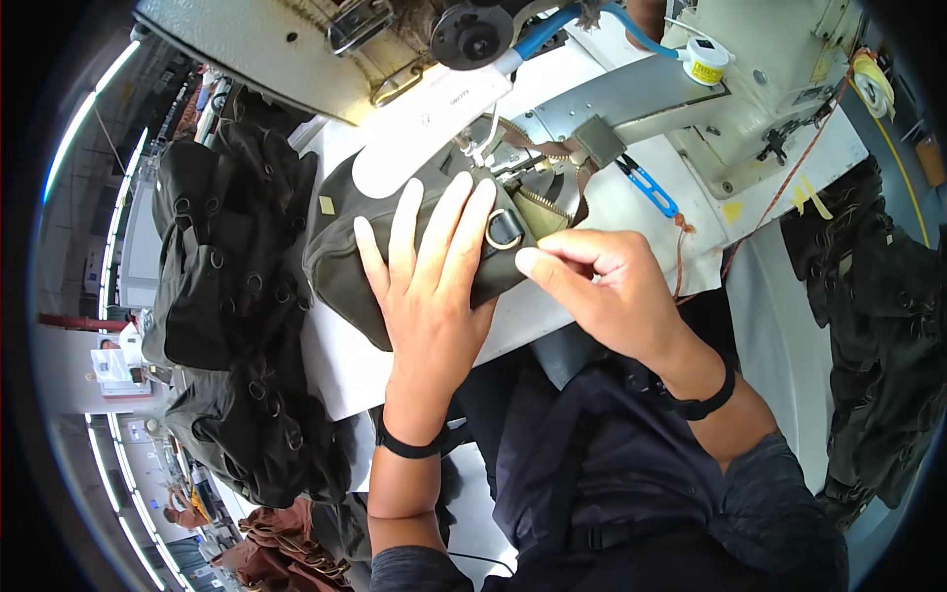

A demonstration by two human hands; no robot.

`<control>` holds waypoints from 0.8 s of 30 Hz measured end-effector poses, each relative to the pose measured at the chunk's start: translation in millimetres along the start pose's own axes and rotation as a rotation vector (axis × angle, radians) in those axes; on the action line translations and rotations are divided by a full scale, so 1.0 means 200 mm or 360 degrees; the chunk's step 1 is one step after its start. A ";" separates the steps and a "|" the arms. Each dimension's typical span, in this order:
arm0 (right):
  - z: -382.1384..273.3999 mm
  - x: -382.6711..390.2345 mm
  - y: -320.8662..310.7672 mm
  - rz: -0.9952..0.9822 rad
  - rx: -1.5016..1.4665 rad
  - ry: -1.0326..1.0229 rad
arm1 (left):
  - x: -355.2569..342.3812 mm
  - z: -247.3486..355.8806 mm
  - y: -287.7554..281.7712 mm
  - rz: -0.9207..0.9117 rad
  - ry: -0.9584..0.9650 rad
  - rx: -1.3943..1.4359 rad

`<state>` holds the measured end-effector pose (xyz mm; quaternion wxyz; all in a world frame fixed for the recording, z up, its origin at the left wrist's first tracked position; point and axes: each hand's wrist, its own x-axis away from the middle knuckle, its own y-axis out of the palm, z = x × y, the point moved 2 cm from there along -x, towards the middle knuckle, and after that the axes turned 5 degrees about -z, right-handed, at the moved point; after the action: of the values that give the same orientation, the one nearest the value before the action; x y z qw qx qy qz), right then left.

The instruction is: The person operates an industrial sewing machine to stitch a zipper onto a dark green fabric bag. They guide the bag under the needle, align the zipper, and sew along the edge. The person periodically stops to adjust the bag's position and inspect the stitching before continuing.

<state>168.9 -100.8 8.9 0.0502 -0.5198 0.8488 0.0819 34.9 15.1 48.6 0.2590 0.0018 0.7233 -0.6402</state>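
A dark olive fabric bag point(345, 261) lies on the white table under the head of a sewing machine point(281, 44). My left hand point(429, 306) rests flat on the bag with its fingers spread. Just right of those fingertips, a metal D-ring point(503, 232) sits on a dark tab. An open brass zipper point(548, 204) curves along the bag's edge near the presser foot point(481, 150). Thumb and forefinger of my right hand point(631, 301) pinch the bag's edge below the D-ring. The needle area is partly hidden by a long white rounded piece point(424, 128).
Blue thread snips point(648, 187) on an orange cord lie right of the bag. Dark bags point(222, 266) are heaped at the left, and more dark fabric point(878, 335) hangs at the right. Reddish-brown pieces point(286, 543) sit lower left. The machine's column point(760, 89) stands at the back right.
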 end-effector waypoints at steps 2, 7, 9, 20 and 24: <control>0.01 0.00 0.01 0.0011 0.0000 -0.0014 | -0.02 -0.02 0.00 0.0011 0.0014 0.0012; -0.01 -0.03 0.02 0.0036 0.0001 -0.0020 | 0.00 -0.06 0.05 0.0058 0.0018 0.0039; -0.05 -0.08 0.00 0.0035 0.0045 -0.0012 | 0.01 -0.07 0.07 0.0083 0.0012 0.0071; -0.08 -0.30 -0.03 0.0087 0.0757 -0.0195 | -0.01 -0.14 0.08 0.0078 0.0139 0.0312; -0.02 -0.19 0.02 0.0165 0.0208 -0.0272 | -0.01 -0.13 0.10 0.0095 0.0131 0.0387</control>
<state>182.9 -65.9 18.9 0.1518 -0.4619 0.8708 0.0729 34.0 43.9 31.4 0.2459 0.0810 0.6500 -0.7144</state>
